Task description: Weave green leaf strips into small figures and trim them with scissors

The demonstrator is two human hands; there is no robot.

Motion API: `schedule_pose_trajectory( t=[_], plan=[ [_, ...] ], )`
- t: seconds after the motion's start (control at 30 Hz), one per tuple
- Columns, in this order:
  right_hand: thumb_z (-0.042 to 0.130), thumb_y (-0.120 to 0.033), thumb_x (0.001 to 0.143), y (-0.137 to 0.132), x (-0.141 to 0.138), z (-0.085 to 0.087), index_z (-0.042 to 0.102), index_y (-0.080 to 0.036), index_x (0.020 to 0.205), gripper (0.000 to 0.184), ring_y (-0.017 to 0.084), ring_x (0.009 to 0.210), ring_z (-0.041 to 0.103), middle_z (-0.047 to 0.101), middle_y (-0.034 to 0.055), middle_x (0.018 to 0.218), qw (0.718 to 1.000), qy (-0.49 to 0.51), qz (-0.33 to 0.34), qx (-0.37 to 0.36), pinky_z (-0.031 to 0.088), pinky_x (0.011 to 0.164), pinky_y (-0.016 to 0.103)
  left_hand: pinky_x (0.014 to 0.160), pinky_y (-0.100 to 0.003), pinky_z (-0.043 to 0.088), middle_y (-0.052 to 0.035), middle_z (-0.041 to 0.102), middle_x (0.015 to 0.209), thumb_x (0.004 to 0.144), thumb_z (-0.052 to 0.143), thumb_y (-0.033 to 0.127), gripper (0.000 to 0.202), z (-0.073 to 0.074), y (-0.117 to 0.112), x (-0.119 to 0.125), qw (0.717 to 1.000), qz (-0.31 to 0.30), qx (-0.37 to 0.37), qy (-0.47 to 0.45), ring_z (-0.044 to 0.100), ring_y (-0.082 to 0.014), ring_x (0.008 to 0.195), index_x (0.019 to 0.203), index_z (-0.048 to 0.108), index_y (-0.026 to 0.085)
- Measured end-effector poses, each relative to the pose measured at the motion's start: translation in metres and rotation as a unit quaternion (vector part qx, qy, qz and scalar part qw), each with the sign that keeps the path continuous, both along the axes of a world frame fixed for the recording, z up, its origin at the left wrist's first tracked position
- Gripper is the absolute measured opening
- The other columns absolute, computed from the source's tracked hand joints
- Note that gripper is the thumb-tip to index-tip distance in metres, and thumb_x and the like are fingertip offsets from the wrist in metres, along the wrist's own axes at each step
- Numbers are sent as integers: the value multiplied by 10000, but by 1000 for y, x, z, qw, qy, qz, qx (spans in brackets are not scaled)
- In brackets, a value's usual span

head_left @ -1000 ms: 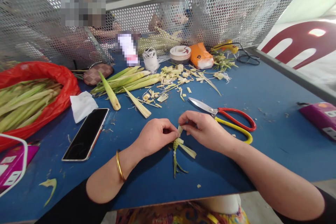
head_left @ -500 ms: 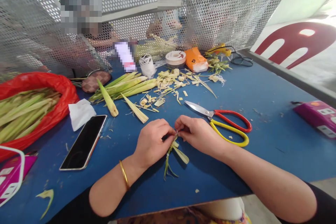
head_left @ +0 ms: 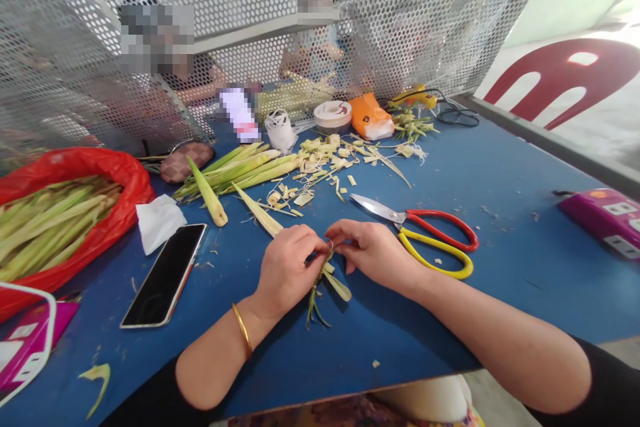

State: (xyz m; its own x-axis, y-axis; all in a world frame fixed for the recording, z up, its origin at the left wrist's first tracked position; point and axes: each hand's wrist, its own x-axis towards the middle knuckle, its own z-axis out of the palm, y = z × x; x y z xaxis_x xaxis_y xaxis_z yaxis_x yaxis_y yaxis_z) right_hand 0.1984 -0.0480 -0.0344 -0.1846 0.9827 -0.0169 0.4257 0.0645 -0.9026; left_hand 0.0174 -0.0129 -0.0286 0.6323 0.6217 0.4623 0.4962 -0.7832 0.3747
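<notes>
My left hand [head_left: 293, 261] pinches a small woven piece of green leaf strips [head_left: 336, 285] between thumb and fingers. Its pale flat end and thin green tails hang down over the blue table. At the top of the piece, my right hand [head_left: 367, 250] is closed in a pinch at a thin white string [head_left: 330, 248]. The two hands' fingertips almost meet there, and they hide part of the piece. Beyond my right forearm lie scissors [head_left: 407, 223] with one red and one yellow handle. A cut leaf shoot [head_left: 257, 210] rests just past my left hand.
Husk leaves [head_left: 250, 167] and pale scraps [head_left: 320, 153] lie behind, near a white string spool [head_left: 281, 130] and tape roll [head_left: 333, 115]. Left are a phone [head_left: 165, 277], tissue [head_left: 160, 220] and red bag [head_left: 135, 177] of leaves. A purple power strip [head_left: 603, 217] sits right. People sit behind the mesh.
Both hands and the leaf piece have shifted slightly left. My right hand's lower fingers now hang a little looser, while the pinch at the string stays. The view has tilted slightly.
</notes>
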Motion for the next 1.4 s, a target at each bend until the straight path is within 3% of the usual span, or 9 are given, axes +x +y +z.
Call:
schedule_pose_trajectory(
  t=[0.1, 0.27, 0.77, 1.0, 1.17, 1.4],
  plan=[
    [519, -43, 797, 2, -2, -3, 634, -236, 1023, 319, 64, 438, 586, 738, -38, 875, 1000, -14, 2, 15, 468, 533, 198, 671, -278, 439, -25, 636, 751, 849, 598, 157, 126, -1, 1, 0, 1000, -1, -3, -7, 582, -154, 722, 739, 653, 181],
    [553, -66, 795, 2, -2, -4, 647, -239, 935, 241, 58, 427, 576, 731, -52, 837, 1000, -23, 4, 10, 444, 508, 186, 688, -272, 447, -16, 632, 757, 809, 641, 129, 83, -1, 2, 0, 999, 4, -31, -29, 589, -153, 742, 755, 659, 189],
    [517, 5, 728, 2, -1, -1, 582, -200, 842, 244, 48, 406, 558, 674, -50, 759, 998, 50, -39, -9, 445, 429, 160, 686, -280, 440, -7, 630, 736, 782, 653, 124, 98, -1, 3, 0, 998, 27, -46, -25, 591, -158, 734, 715, 655, 196],
    [582, -51, 756, 1, 0, 0, 596, -216, 972, 272, 72, 500, 617, 709, -32, 856, 999, 29, -29, 10, 480, 504, 185, 673, -279, 442, -9, 627, 715, 791, 639, 139, 115, 1, 3, 1, 998, 29, -57, -20, 589, -160, 722, 694, 651, 199],
    [555, -73, 792, 1, 0, 0, 592, -211, 915, 188, 71, 475, 605, 692, -32, 800, 999, 30, -25, 5, 482, 520, 192, 685, -283, 448, -12, 632, 734, 792, 644, 143, 103, 1, 2, 2, 997, 29, -63, -20, 589, -163, 737, 708, 654, 203],
    [509, -10, 735, 1, 1, -1, 571, -206, 912, 271, 68, 454, 599, 665, -50, 746, 999, 0, -29, 23, 445, 489, 183, 705, -292, 435, -13, 619, 744, 836, 601, 160, 109, 4, 1, 1, 996, 19, -87, -17, 568, -161, 742, 735, 624, 193]
  ],
)
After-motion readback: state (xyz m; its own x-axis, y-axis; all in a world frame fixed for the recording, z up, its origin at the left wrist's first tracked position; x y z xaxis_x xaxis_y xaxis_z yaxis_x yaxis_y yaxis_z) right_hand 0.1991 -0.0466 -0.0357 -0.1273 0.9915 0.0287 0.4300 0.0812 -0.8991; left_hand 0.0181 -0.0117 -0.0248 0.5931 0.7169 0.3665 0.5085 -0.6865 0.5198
